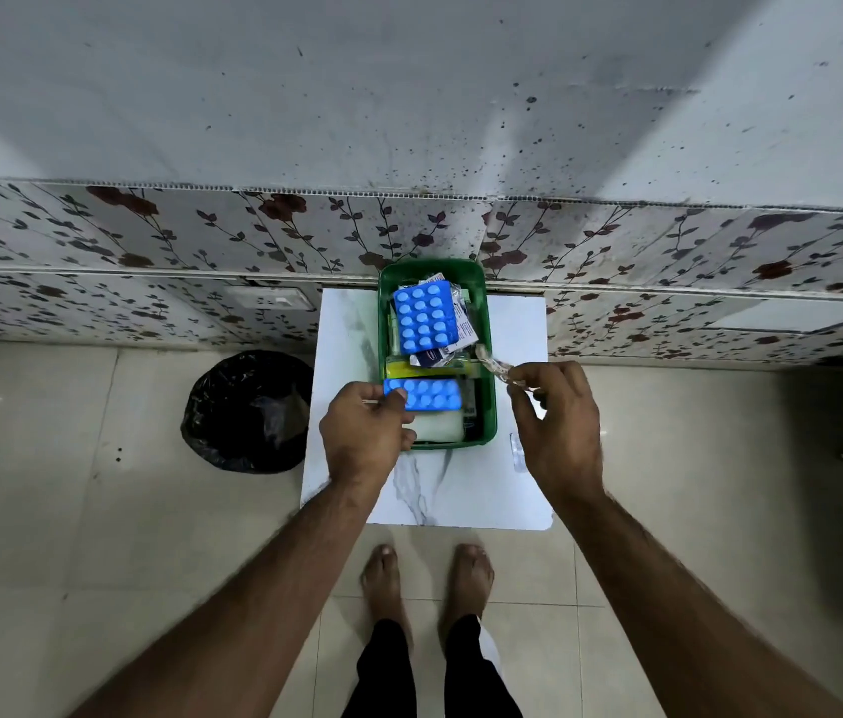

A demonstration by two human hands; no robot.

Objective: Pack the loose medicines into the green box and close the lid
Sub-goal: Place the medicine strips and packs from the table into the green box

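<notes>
A green box [488,406] stands open on a small white marble-patterned table [507,484]. Inside its far half a large blue blister pack [422,317] lies on other packets and papers. My left hand [365,432] holds a smaller blue blister strip [430,394] by its left end, over the near half of the box. My right hand [554,406] pinches a clear, silvery foil strip [493,361] at the box's right rim. A white packet [437,426] lies in the near end of the box. No lid can be made out.
A bin lined with a black bag [248,409] stands on the tiled floor left of the table. A wall with floral tiles [150,235] rises right behind the table. My bare feet [427,577] are just in front of the table.
</notes>
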